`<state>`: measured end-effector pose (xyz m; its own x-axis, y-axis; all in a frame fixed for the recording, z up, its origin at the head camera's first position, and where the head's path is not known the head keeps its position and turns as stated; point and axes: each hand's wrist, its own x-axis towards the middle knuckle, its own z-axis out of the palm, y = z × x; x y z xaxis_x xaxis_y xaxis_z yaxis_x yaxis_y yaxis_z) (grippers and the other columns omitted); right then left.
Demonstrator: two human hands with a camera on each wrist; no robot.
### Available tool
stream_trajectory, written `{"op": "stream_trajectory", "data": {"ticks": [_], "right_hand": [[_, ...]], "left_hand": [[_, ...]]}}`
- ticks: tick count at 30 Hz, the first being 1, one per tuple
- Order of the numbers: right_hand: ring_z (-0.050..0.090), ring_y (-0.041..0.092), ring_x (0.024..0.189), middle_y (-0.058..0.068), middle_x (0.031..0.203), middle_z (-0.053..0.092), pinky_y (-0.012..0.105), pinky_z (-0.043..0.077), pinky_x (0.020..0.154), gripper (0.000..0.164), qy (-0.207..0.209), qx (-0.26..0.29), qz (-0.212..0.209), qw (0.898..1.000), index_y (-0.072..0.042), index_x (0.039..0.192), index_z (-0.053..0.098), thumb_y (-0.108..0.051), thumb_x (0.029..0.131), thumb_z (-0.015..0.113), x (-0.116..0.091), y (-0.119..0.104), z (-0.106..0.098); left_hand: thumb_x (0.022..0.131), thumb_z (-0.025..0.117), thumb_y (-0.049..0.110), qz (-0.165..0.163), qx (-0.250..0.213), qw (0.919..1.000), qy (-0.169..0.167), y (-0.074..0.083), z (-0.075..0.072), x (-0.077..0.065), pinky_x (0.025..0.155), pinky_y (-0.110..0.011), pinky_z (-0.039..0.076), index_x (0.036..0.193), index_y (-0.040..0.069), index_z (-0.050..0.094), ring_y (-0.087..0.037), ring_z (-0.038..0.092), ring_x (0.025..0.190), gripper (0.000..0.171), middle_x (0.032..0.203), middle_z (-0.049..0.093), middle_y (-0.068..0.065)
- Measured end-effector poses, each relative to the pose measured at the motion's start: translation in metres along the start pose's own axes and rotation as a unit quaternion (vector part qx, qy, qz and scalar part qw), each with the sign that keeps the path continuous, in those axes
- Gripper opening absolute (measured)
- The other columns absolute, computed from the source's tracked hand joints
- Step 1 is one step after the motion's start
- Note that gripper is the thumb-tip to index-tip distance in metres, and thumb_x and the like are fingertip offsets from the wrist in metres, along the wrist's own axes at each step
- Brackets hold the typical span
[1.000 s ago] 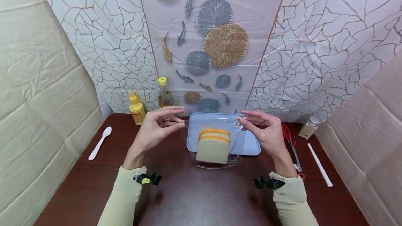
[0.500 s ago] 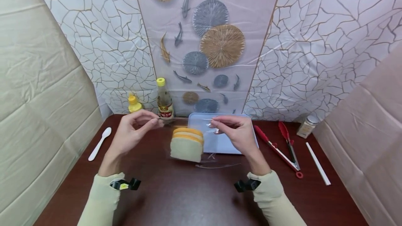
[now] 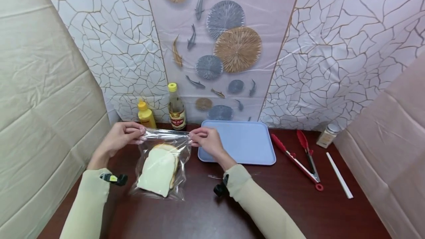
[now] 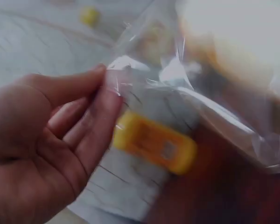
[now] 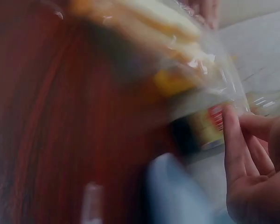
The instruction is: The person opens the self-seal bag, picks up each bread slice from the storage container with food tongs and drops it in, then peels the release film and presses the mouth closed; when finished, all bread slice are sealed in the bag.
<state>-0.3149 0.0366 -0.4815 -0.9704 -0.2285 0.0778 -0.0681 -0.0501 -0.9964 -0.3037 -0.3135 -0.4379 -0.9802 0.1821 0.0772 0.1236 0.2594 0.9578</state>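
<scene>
A clear plastic bag (image 3: 182,174) with slices of bread (image 3: 159,169) inside hangs between both hands, over the left part of the table. My left hand (image 3: 121,139) pinches the bag's upper left corner between thumb and fingers; the left wrist view shows that pinch on the clear film. At the upper right corner, my right hand (image 3: 209,141) pinches the bag the same way. The top edge is stretched fairly straight between them. Through the film in the right wrist view the bread (image 5: 154,21) looks blurred.
A blue tray (image 3: 239,143) lies right of the bag. Behind the bag stand a yellow squeeze bottle (image 3: 146,115) and a sauce bottle (image 3: 177,111). Red tongs (image 3: 299,163), a white stick (image 3: 339,175) and a small jar (image 3: 328,135) are at the right. A thin clear strip (image 3: 216,176) lies on the table.
Both hands have carried the bag of bread leftward, from in front of the blue tray to the table's left part. The bread inside has tilted, and the tray and tongs are now uncovered.
</scene>
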Motion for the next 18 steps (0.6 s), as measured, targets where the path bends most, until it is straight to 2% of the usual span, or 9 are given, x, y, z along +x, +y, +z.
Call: {"op": "stream_trajectory", "data": {"ticks": [4, 7, 9, 13, 16, 18], "right_hand": [[0.078, 0.01, 0.075, 0.028, 0.105, 0.08, 0.026, 0.066, 0.074, 0.015, 0.038, -0.072, 0.0, 0.997, 0.01, 0.114, 0.076, 0.002, 0.102, 0.071, 0.016, 0.025, 0.01], [0.079, 0.014, 0.078, 0.028, 0.105, 0.08, 0.026, 0.066, 0.074, 0.019, 0.048, -0.107, 0.001, 0.993, 0.012, 0.118, 0.073, 0.004, 0.101, 0.069, 0.023, 0.032, 0.014], [0.081, 0.021, 0.084, 0.029, 0.11, 0.079, 0.03, 0.067, 0.079, 0.024, 0.037, -0.12, 0.007, 0.992, 0.012, 0.123, 0.071, 0.002, 0.101, 0.068, 0.025, 0.033, 0.015], [0.079, 0.03, 0.113, 0.024, 0.125, 0.078, 0.035, 0.065, 0.092, 0.036, -0.004, -0.172, 0.032, 0.984, 0.005, 0.135, 0.069, -0.011, 0.102, 0.069, 0.024, 0.028, 0.011], [0.071, 0.033, 0.128, 0.021, 0.137, 0.073, 0.037, 0.062, 0.101, 0.045, -0.036, -0.202, 0.034, 0.978, 0.003, 0.143, 0.064, -0.017, 0.102, 0.068, 0.02, 0.022, 0.004], [0.069, 0.036, 0.131, 0.023, 0.141, 0.07, 0.04, 0.061, 0.105, 0.049, -0.051, -0.204, 0.02, 0.977, 0.004, 0.147, 0.061, -0.016, 0.103, 0.067, 0.016, 0.019, -0.005]], "left_hand": [[0.106, 0.071, 0.011, -0.047, 0.08, 0.9951, 0.034, -0.034, 0.011, 0.02, 0.075, -0.032, 0.067, 0.126, -0.013, 0.069, -0.011, 0.08, 0.084, 0.031, 0.11, 0.082, -0.02], [0.106, 0.072, 0.016, -0.073, 0.133, 0.9862, 0.065, -0.046, 0.022, 0.028, 0.073, -0.031, 0.067, 0.123, -0.008, 0.072, -0.014, 0.08, 0.084, 0.03, 0.111, 0.081, -0.023], [0.106, 0.072, 0.016, -0.091, 0.153, 0.9806, 0.083, -0.049, 0.027, 0.032, 0.071, -0.031, 0.067, 0.121, -0.008, 0.073, -0.017, 0.081, 0.082, 0.028, 0.106, 0.082, -0.022], [0.104, 0.072, 0.015, -0.112, 0.194, 0.9693, 0.101, -0.049, 0.03, 0.036, 0.067, -0.03, 0.065, 0.119, -0.009, 0.073, -0.018, 0.081, 0.076, 0.028, 0.098, 0.083, -0.019], [0.103, 0.072, 0.019, -0.114, 0.257, 0.9538, 0.106, -0.046, 0.028, 0.036, 0.068, -0.029, 0.062, 0.118, -0.007, 0.075, -0.017, 0.08, 0.076, 0.03, 0.099, 0.084, -0.018], [0.103, 0.072, 0.02, -0.11, 0.296, 0.9417, 0.116, -0.043, 0.028, 0.035, 0.069, -0.031, 0.061, 0.117, -0.005, 0.076, -0.021, 0.08, 0.08, 0.029, 0.102, 0.083, -0.018]]}}
